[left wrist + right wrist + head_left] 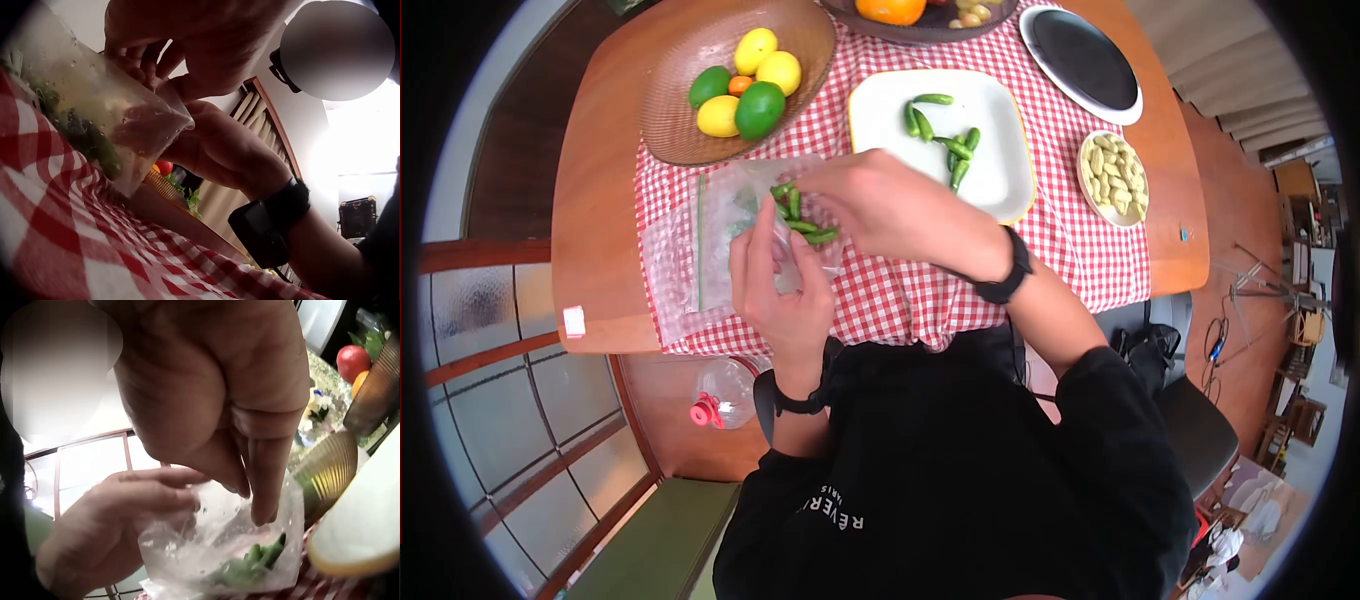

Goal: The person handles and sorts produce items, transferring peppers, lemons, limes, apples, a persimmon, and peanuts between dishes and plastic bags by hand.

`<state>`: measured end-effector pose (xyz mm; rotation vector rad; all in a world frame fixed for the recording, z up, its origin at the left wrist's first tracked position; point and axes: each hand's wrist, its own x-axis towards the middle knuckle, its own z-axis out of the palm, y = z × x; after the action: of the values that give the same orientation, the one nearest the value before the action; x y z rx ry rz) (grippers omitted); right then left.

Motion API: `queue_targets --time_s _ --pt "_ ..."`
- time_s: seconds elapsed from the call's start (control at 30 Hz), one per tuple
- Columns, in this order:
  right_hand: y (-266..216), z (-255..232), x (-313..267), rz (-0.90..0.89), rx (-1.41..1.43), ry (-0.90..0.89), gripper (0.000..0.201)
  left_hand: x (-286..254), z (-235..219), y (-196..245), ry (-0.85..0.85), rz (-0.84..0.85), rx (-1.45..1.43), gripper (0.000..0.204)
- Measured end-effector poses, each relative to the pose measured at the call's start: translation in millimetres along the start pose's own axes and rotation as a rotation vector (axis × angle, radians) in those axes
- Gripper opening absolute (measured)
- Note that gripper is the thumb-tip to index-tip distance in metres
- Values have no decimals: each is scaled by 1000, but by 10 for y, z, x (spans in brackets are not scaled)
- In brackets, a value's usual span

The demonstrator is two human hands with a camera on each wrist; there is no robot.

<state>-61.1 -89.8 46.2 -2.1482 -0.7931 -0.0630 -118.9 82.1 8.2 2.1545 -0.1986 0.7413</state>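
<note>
A clear zip bag (722, 225) lies on the checked cloth with several green chili peppers (820, 236) inside, their colour showing through the plastic. My left hand (785, 290) holds the bag by its mouth, thumb and fingers at the edge. From the other side my right hand (900, 210) reaches to the opening. In the right wrist view its fingers (265, 481) point straight down into the bag above the peppers (250, 565), and no pepper shows between them. More green chilies (960, 150) lie in the white enamel tray (880, 150) beyond the right hand.
A brown ribbed bowl (670, 120) of lemons and limes stands behind the bag. Farther back is another fruit bowl (940, 32). To the right are a dish of pale green pods (1115, 180) and a black-and-white plate (1085, 60). A plastic bottle (725, 390) stands below the table's edge.
</note>
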Motion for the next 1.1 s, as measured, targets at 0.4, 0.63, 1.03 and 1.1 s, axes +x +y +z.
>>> queue_targets --time_s 0.4,0.63,1.03,1.1 --pt "512 -1010 -695 363 -527 -131 70 -25 -42 -74 -69 37 -75 46" --pt "688 -849 -552 407 -469 -314 59 -49 -58 -91 -107 32 -84 45" --pt "757 -985 -619 206 -359 -174 30 -41 -113 -100 -128 3 -45 48" --pt "683 -1044 -652 217 -353 -108 30 -19 -109 -84 -130 -9 -48 48"
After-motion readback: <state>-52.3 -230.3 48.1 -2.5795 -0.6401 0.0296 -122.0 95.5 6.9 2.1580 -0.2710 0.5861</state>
